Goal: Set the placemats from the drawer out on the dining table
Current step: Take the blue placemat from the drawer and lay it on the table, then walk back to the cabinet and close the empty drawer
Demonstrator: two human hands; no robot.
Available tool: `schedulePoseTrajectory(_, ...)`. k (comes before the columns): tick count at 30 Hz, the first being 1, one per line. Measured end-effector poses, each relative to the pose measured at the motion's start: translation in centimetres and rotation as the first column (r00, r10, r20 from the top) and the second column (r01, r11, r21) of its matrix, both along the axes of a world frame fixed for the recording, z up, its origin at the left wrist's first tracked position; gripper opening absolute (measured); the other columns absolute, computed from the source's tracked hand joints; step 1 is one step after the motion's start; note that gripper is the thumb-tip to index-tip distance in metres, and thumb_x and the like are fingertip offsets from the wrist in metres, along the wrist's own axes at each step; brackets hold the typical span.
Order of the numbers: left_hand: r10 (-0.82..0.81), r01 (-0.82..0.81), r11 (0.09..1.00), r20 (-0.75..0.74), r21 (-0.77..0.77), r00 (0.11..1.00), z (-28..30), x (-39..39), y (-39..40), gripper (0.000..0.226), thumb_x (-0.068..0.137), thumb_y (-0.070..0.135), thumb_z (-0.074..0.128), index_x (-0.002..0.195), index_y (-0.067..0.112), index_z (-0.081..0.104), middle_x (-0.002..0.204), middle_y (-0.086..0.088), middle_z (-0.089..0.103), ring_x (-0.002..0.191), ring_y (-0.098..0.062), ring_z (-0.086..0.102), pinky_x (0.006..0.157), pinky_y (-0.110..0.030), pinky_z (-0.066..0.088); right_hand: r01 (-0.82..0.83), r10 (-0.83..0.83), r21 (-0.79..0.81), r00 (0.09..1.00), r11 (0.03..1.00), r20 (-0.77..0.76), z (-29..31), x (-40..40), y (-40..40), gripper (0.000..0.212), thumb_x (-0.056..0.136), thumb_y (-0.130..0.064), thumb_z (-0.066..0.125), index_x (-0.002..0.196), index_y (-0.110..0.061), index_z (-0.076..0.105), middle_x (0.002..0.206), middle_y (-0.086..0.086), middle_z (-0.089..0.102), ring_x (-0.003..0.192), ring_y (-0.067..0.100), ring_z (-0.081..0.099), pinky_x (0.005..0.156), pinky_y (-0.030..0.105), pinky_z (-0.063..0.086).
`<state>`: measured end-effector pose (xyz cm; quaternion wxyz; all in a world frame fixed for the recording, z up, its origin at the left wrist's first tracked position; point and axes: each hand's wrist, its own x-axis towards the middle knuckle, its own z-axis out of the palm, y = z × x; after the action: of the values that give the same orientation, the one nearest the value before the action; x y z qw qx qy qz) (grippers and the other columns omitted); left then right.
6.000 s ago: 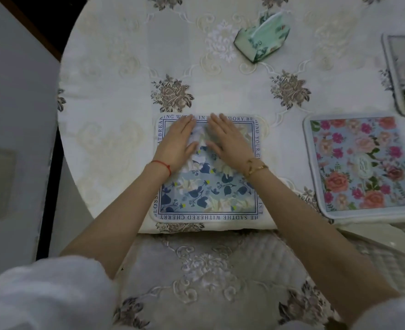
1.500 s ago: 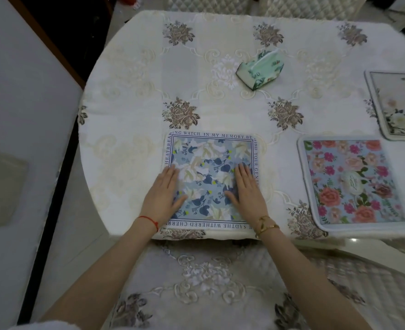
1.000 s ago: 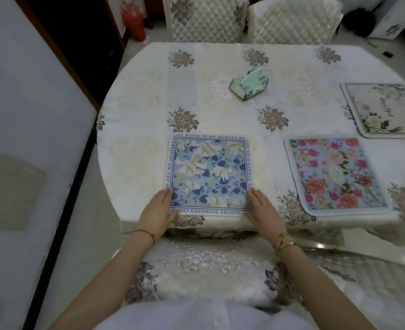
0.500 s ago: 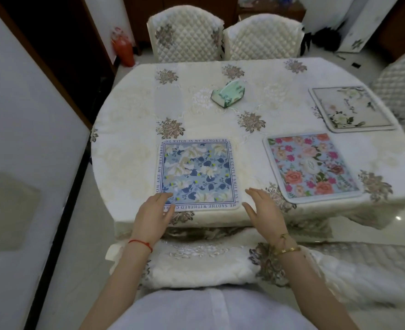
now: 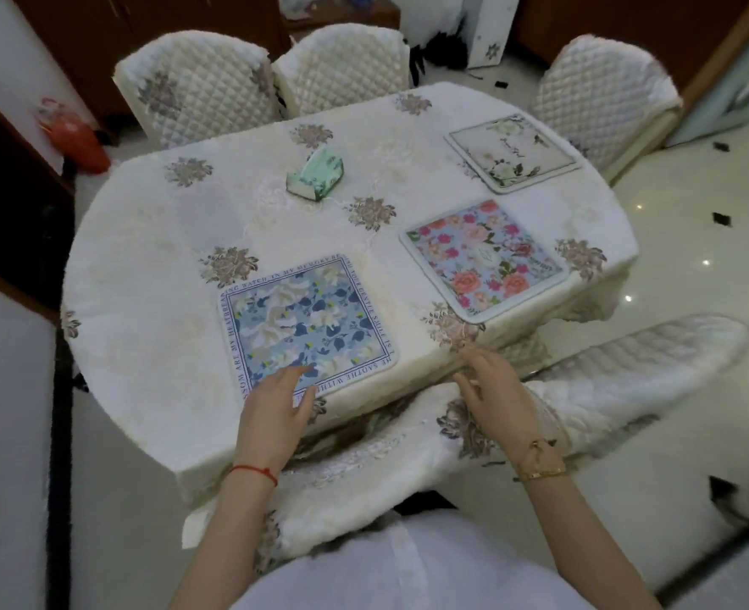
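Three placemats lie flat on the dining table (image 5: 152, 275) with its cream tablecloth. A blue floral placemat (image 5: 309, 321) with a lettered border sits at the near edge. A pink rose placemat (image 5: 485, 257) lies to its right, and a pale cream floral placemat (image 5: 511, 152) lies at the far right. My left hand (image 5: 273, 411) hovers over the blue mat's near left corner, fingers apart, holding nothing. My right hand (image 5: 494, 387) is off the table's near edge, fingers loosely spread, empty.
A green tissue box (image 5: 317, 171) stands mid-table. Quilted chairs stand at the far side (image 5: 196, 85) (image 5: 346, 68), at the far right (image 5: 601, 94) and right below my hands (image 5: 408, 455). A red object (image 5: 75, 138) sits on the floor at left.
Both hands slid down the blue mat to its near edge and lifted off. The view pulled back and turned, so the whole table and the chairs show.
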<state>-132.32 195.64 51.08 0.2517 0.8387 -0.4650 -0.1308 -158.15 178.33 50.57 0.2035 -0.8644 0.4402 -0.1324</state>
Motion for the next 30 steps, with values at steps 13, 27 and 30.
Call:
schedulePoseTrajectory(13,-0.638,0.64,0.764,0.061,-0.081,0.768,3.2,-9.6,-8.3,0.024,0.092,0.02,0.057,0.114,0.013,0.064,0.11,-0.004,0.068,0.099,-0.023,0.062,0.085,-0.033,0.048,0.599,-0.598,-0.04,0.801,0.8,0.03,2.2,-14.3,10.7,0.037,0.094,-0.024,0.058,0.129,-0.013,0.055,0.126,0.005,0.058,0.116,0.019,0.051,0.099,0.023,0.037)
schedulePoseTrajectory(27,-0.826,0.828,0.553,0.069,-0.096,0.56,3.0,-32.0,-15.5,0.027,0.092,0.023,0.057,0.116,0.016,0.065,0.109,-0.001,0.068,0.098,-0.019,0.063,0.084,-0.026,0.046,0.826,-0.826,0.013,0.563,0.563,0.029,0.5,-34.5,13.5,0.038,0.094,-0.024,0.058,0.13,-0.012,0.054,0.128,0.006,0.058,0.12,0.019,0.05,0.099,0.023,0.034)
schedulePoseTrajectory(30,-0.822,0.819,0.567,0.009,-0.085,0.569,2.6,-37.8,-16.9,0.029,0.093,0.026,0.055,0.12,0.017,0.061,0.105,-0.003,0.067,0.091,-0.019,0.062,0.078,-0.026,0.049,0.832,-0.832,-0.007,0.554,0.554,0.025,1.3,-40.4,12.1,0.037,0.094,-0.021,0.059,0.129,-0.01,0.055,0.126,0.007,0.059,0.118,0.023,0.052,0.097,0.025,0.036)
